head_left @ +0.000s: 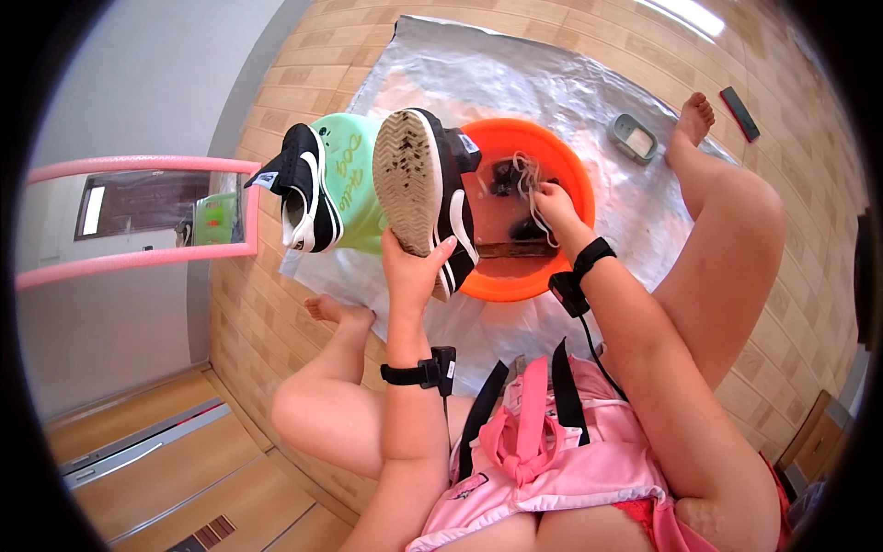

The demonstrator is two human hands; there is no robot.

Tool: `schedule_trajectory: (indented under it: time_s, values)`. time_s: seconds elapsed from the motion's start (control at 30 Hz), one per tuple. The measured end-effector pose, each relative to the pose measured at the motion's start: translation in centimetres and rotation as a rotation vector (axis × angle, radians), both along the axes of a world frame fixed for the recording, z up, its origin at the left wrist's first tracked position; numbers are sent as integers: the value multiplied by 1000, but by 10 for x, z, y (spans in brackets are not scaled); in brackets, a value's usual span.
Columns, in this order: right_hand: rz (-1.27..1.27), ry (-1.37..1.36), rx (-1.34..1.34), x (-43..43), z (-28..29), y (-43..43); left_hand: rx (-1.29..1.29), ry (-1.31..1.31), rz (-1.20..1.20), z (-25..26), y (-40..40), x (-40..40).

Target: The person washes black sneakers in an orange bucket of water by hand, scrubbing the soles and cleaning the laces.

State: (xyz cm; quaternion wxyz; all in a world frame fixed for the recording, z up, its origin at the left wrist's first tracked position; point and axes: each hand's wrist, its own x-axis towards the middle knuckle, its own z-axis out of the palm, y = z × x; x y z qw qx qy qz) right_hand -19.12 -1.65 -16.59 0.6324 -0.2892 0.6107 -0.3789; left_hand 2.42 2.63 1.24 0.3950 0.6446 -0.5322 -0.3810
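Observation:
My left hand grips a black and white sneaker near one end, its dirty cream sole turned to the left. The sneaker is held between a green plastic stool and an orange basin. Over the basin, my right hand pinches white shoelaces that hang down in a loose bundle. Water, dark items and a wooden board are in the basin; what the dark items are is unclear. A second black and white sneaker rests on the left part of the green stool.
A silver foil mat lies under the basin and stool. At the right are a grey-green soap box with a pale block and a dark flat object on the wood-look floor. A pink-framed mirror stands at the left wall.

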Motion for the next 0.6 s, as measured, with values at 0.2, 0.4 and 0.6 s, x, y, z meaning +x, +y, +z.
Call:
schedule_trajectory:
  time_s: [0.2,0.4,0.6]
  values:
    - [69,396,-46,8,-27,33,-30,-97,-19,-5,1,4]
    - [310,846,9,27,29,32,81,219,-3,-5,5,10]
    - [342,137,-335,43,61,1,365,957,60,1,-1,5]
